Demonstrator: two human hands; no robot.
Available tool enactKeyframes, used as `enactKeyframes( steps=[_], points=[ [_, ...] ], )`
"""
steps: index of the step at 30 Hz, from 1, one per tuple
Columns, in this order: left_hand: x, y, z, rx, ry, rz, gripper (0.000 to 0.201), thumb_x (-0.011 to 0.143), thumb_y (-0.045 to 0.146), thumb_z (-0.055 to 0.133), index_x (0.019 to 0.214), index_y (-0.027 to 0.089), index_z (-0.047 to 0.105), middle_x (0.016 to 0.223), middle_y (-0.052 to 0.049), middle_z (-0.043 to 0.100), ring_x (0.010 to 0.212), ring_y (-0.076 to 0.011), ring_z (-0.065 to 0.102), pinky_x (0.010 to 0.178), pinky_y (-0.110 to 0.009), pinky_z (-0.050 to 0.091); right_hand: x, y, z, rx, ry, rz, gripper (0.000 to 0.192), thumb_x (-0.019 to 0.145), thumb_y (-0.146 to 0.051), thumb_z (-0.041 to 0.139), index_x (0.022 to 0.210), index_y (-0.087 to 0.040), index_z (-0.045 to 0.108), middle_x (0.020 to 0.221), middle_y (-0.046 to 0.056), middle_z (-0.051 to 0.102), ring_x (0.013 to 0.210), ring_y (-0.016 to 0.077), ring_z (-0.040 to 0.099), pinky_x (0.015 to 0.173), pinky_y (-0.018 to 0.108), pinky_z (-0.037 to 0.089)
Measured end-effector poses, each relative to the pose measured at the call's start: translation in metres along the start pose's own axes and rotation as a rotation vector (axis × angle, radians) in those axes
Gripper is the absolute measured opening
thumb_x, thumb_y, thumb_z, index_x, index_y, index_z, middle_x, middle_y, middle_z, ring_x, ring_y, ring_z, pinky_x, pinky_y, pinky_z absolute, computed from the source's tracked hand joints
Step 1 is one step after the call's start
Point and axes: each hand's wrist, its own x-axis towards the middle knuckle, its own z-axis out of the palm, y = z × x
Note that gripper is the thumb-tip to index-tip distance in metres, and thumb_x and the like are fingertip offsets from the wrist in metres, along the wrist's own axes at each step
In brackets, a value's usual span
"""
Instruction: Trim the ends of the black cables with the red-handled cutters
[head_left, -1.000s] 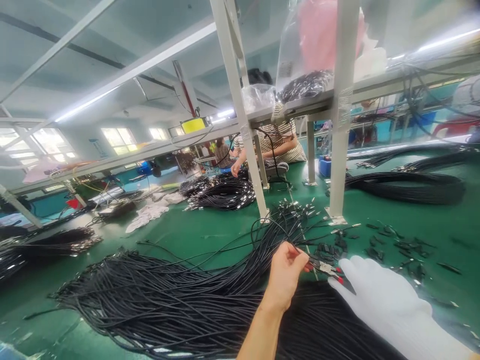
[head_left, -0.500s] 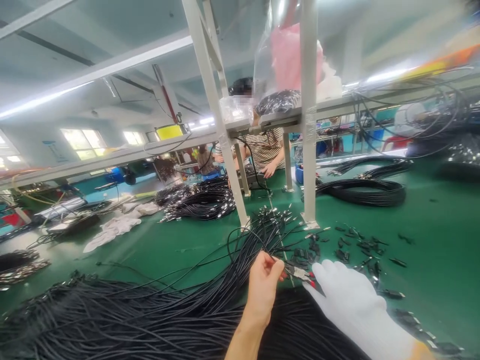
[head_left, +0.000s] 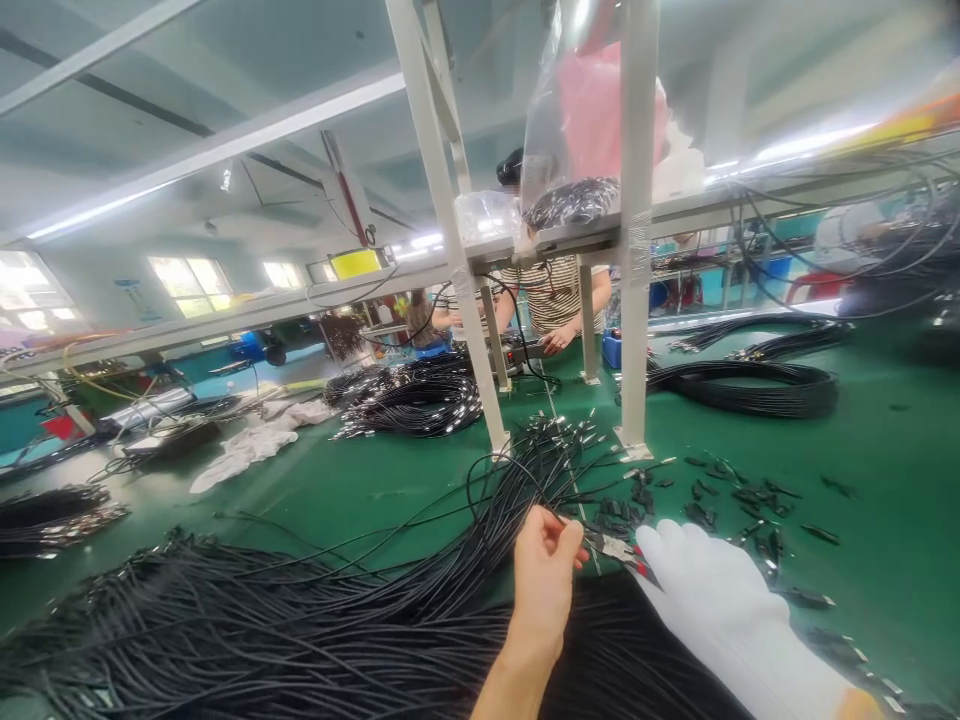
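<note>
My bare left hand [head_left: 545, 570] pinches the end part of a black cable [head_left: 556, 512] between thumb and fingers. A white glove covers my right hand [head_left: 709, 590], which is closed around pliers [head_left: 616, 547] with red handles. The metal jaws of the pliers point left and sit right beside my left fingertips. Whether they touch the cable is too small to tell. Behind my left hand, a thick bundle of black cables [head_left: 517, 490] fans out, its metal-tipped ends lying farther back. More black cables [head_left: 285, 630] spread across the front of the green table [head_left: 885, 490].
Small black connector pieces [head_left: 765, 497] lie scattered to the right. Coiled cables [head_left: 750, 388] rest behind them, with another pile [head_left: 420, 400] at back left. White shelf posts [head_left: 636, 300] stand on the table. Across it, a person in a striped shirt [head_left: 551, 290] works.
My view has turned slightly left, so everything sits farther right in the picture. My hands keep nearly the same place beside the bundle, with the cable and pliers still held.
</note>
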Motion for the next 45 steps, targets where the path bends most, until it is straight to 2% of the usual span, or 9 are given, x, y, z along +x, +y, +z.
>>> enactKeyframes(
  steps=[6,12,17,21,25,29,33,37,45],
  points=[
    [-0.004,0.004,0.001,-0.009,-0.016,-0.002,0.029,0.078,0.035,0.075,0.071,0.020,0.051,0.066,0.005,0.057,0.059,-0.0104,0.059,0.058,-0.024,0.045,0.003,0.005,0.000,0.067,-0.102,0.009,0.011,0.092,-0.030,0.054,0.084,-0.022,0.055,0.073,0.002,0.058,0.067,0.0171,0.060,0.054,0.029,0.021],
    [-0.005,0.014,-0.002,-0.043,-0.160,-0.034,0.024,0.073,0.027,0.076,0.089,0.011,0.070,0.074,0.001,0.063,0.067,-0.0124,0.063,0.066,-0.026,0.051,0.005,0.008,-0.006,0.094,-0.171,0.036,0.015,0.093,-0.035,0.053,0.085,-0.022,0.057,0.073,0.002,0.062,0.062,0.0157,0.061,0.054,0.028,0.022],
    [-0.002,0.010,-0.003,-0.028,-0.175,-0.033,0.016,0.069,0.019,0.074,0.084,0.013,0.070,0.070,0.001,0.066,0.065,-0.0134,0.065,0.067,-0.027,0.053,0.008,0.005,-0.017,0.079,-0.217,0.051,0.014,0.092,-0.031,0.053,0.084,-0.022,0.060,0.070,0.001,0.064,0.058,0.0150,0.061,0.053,0.027,0.023],
    [0.001,0.004,-0.003,0.016,-0.146,0.010,0.011,0.071,0.018,0.073,0.081,0.014,0.070,0.068,-0.001,0.070,0.064,-0.0159,0.069,0.067,-0.029,0.056,0.011,0.001,-0.028,0.057,-0.249,0.070,0.014,0.092,-0.031,0.056,0.087,-0.022,0.066,0.072,0.004,0.068,0.060,0.0193,0.066,0.051,0.028,0.022],
    [0.001,0.001,-0.003,0.079,-0.091,0.085,0.011,0.074,0.021,0.073,0.083,0.016,0.073,0.071,-0.003,0.074,0.067,-0.0196,0.073,0.070,-0.032,0.060,0.012,-0.002,-0.038,0.038,-0.228,0.094,0.014,0.092,-0.032,0.061,0.093,-0.022,0.071,0.079,0.005,0.070,0.066,0.0233,0.069,0.053,0.029,0.031],
    [-0.004,-0.002,-0.003,0.216,-0.026,0.205,0.013,0.079,0.022,0.068,0.088,0.017,0.077,0.076,-0.006,0.077,0.070,-0.0232,0.074,0.072,-0.036,0.060,0.008,-0.007,-0.042,0.033,-0.163,0.119,0.020,0.093,-0.031,0.058,0.103,-0.021,0.072,0.097,0.010,0.073,0.080,0.0252,0.069,0.065,0.034,0.045],
    [-0.010,-0.006,-0.005,0.379,0.024,0.370,0.015,0.083,0.021,0.067,0.091,0.021,0.080,0.087,-0.009,0.079,0.082,-0.0276,0.075,0.084,-0.044,0.059,0.004,-0.010,-0.043,0.051,-0.137,0.126,0.026,0.094,-0.033,0.057,0.111,-0.020,0.071,0.104,0.012,0.072,0.086,0.0264,0.068,0.071,0.036,0.048],
    [-0.012,-0.012,-0.004,0.488,0.014,0.522,0.017,0.088,0.019,0.064,0.091,0.024,0.080,0.094,-0.011,0.080,0.092,-0.0293,0.075,0.093,-0.045,0.058,0.002,-0.010,-0.041,0.092,-0.151,0.123,0.026,0.094,-0.033,0.055,0.109,-0.019,0.071,0.102,0.013,0.072,0.083,0.0250,0.067,0.069,0.034,0.049],
    [-0.018,-0.016,-0.003,0.771,-0.053,0.701,0.035,0.093,0.007,0.047,0.107,0.017,0.078,0.098,-0.018,0.080,0.093,-0.0310,0.076,0.088,-0.044,0.061,-0.003,-0.002,-0.012,0.204,-0.237,0.097,0.024,0.095,-0.033,0.047,0.094,-0.021,0.068,0.082,0.009,0.067,0.073,0.0280,0.069,0.060,0.037,0.046]
  ],
)
